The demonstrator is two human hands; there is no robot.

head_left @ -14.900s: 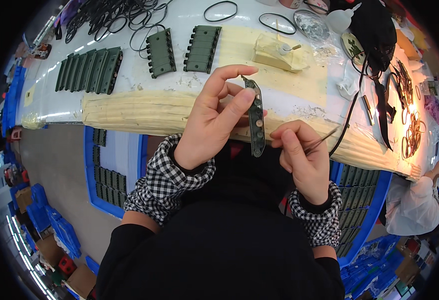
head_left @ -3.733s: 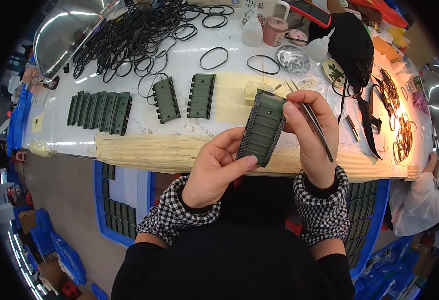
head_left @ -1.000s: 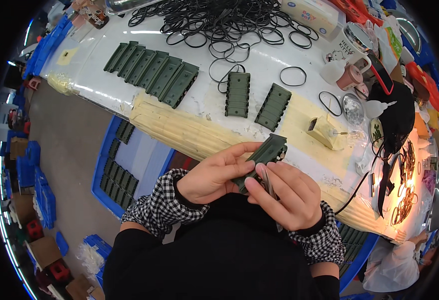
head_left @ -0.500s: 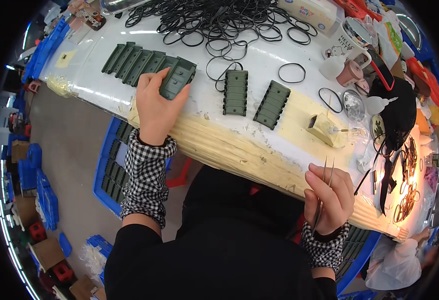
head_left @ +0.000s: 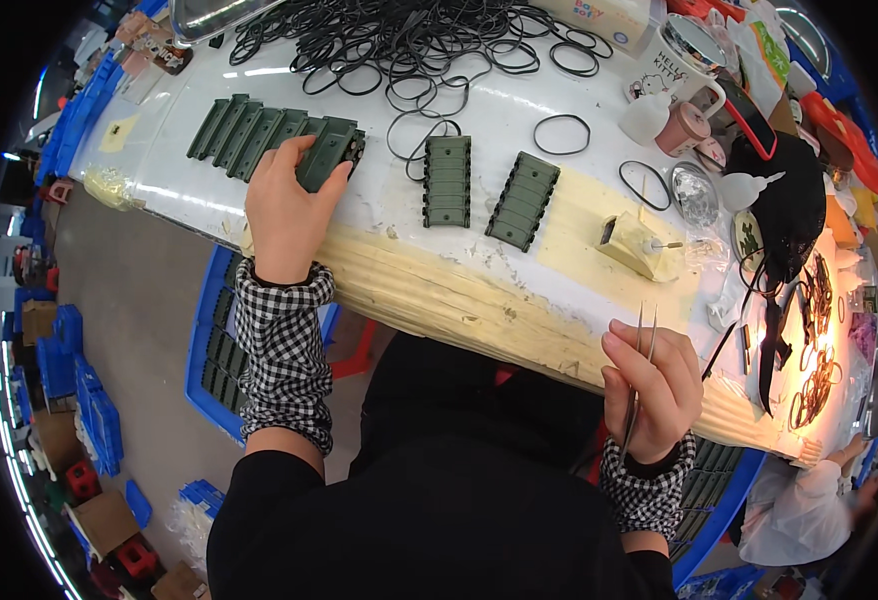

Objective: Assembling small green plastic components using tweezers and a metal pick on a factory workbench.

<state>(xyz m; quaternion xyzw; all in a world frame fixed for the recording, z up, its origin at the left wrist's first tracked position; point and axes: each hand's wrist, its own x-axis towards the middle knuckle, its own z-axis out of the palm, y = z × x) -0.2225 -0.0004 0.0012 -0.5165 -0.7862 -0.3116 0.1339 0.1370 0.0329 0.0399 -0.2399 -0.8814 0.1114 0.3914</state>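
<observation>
The left hand (head_left: pixel 289 215) is set around a green part (head_left: pixel 331 150), with the fingers at its left side and the thumb at its right. This part is at the right end of a row (head_left: pixel 244 135) of similar green pieces on the tabletop (head_left: pixel 499 100); the row stands left of centre, with its pieces side by side. The right hand (head_left: pixel 659 385) holds steel tweezers (head_left: pixel 632 410), which lie across the fingers with the tips pointing away from the body and slightly apart; this hand is near the padded front edge (head_left: pixel 459 300), well apart from the left. Two ribbed plates (head_left: pixel 447 180), also green, lie between the row and a yellow block (head_left: pixel 641 248). The plates are near each other, not touching, and the right one is turned at an angle. A thin stick projects from the block. A pile of black loops (head_left: pixel 389 30) occupies the far side. At far right are a mug (head_left: pixel 659 75), a pink jar (head_left: pixel 682 130), a red-edged phone (head_left: pixel 749 120) and a black mesh bag (head_left: pixel 799 195). Below tabletop level, a blue tray (head_left: pixel 194 370) at left contains dark green pieces; a second tray (head_left: pixel 729 510) is at right. A co-worker's white sleeve (head_left: pixel 797 520) is visible at lower right.
</observation>
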